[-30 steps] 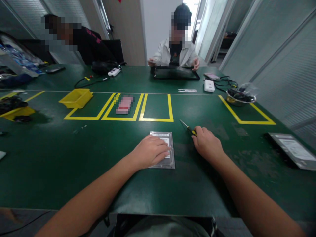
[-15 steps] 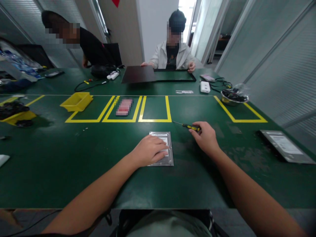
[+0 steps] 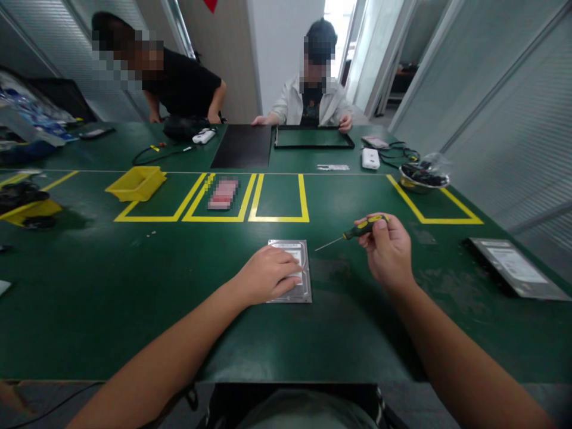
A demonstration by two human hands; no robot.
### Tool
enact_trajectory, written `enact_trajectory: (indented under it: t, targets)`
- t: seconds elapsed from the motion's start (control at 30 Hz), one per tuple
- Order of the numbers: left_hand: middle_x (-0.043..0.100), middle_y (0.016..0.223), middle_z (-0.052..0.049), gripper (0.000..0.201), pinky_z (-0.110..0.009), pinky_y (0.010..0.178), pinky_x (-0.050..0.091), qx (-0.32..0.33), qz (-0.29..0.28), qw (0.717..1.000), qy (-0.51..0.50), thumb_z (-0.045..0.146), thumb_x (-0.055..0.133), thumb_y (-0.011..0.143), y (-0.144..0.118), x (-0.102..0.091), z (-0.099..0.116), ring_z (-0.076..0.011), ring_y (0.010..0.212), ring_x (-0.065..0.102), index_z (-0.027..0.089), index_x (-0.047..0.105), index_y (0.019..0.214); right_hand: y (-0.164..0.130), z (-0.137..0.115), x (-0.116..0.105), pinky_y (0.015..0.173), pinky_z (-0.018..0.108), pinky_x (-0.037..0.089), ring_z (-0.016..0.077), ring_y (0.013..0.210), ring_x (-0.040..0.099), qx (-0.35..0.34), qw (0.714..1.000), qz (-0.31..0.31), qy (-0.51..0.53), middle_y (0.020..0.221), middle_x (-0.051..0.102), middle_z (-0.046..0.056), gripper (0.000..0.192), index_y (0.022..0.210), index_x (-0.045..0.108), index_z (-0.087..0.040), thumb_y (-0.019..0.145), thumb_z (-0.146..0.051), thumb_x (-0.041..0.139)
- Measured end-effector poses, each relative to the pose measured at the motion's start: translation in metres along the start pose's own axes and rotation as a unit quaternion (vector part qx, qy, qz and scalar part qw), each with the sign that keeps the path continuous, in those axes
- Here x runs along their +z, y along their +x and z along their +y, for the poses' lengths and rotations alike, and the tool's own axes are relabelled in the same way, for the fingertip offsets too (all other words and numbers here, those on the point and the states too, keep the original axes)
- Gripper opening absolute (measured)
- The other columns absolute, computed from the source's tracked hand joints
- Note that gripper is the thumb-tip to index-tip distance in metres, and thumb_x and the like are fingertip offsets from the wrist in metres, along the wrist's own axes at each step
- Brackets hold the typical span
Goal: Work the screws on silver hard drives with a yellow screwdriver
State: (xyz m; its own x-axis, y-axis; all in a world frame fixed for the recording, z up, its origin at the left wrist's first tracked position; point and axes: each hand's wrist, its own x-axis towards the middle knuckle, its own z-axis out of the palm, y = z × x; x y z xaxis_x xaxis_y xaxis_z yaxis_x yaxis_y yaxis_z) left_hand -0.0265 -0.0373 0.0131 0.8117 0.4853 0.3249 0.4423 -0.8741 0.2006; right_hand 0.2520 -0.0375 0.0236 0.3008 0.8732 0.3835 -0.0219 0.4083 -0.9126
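Observation:
A silver hard drive (image 3: 300,271) lies flat on the green table (image 3: 179,286) in front of me. My left hand (image 3: 267,275) rests palm-down on it, covering its left part. My right hand (image 3: 388,249) is raised just above the table to the right of the drive. It grips a small screwdriver (image 3: 355,230) with a yellow-and-black handle, and the thin shaft points left and down toward the drive's far right corner.
Yellow taped boxes (image 3: 279,199) mark the table beyond the drive. A yellow bin (image 3: 136,182) stands far left, a metal bowl (image 3: 422,176) far right, a flat grey device (image 3: 513,265) at the right edge. Two people sit across, one handling a black panel (image 3: 243,146) and a frame (image 3: 313,137).
My right hand picked the screwdriver off the table and lifted it, tip now angled toward the drive. The person opposite laid the black panel flat beside the frame. My left hand stayed put.

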Motion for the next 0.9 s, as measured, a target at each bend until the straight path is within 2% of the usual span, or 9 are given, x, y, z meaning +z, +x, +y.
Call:
enact_trajectory:
  t: [0.1,0.43,0.9]
  targets:
    - [0.071,0.110,-0.005,0.032,-0.039,0.088,0.044,-0.005,-0.005,1.000,0.000,0.040,0.048,0.099,0.000,0.001,0.000,-0.0218,0.101,0.064,0.022,0.069,0.115,-0.006,-0.004,0.005,0.054,0.023,0.044,0.0084,0.058,0.055,-0.005,1.000,-0.026,0.016,0.094,0.071,0.004,0.020,0.101,0.056,-0.022,0.095,-0.041,0.057]
    - [0.071,0.109,-0.006,0.030,-0.039,0.088,0.044,-0.010,-0.012,1.000,0.002,0.039,0.048,0.099,0.001,0.002,-0.001,-0.0223,0.101,0.064,0.021,0.068,0.113,-0.022,-0.012,0.017,0.052,0.023,0.047,0.0084,0.056,0.056,-0.032,0.994,-0.096,-0.049,0.091,0.071,0.004,0.018,0.103,0.055,-0.020,0.096,-0.037,0.055]
    - [0.071,0.107,-0.006,0.030,-0.039,0.086,0.043,-0.007,-0.011,1.000,0.006,0.039,0.048,0.099,0.001,0.003,-0.001,-0.0221,0.100,0.065,0.022,0.068,0.112,-0.023,-0.005,0.016,0.053,0.024,0.048,0.0085,0.056,0.057,-0.035,0.990,-0.118,-0.066,0.092,0.071,0.003,0.015,0.104,0.055,-0.021,0.097,-0.034,0.054]
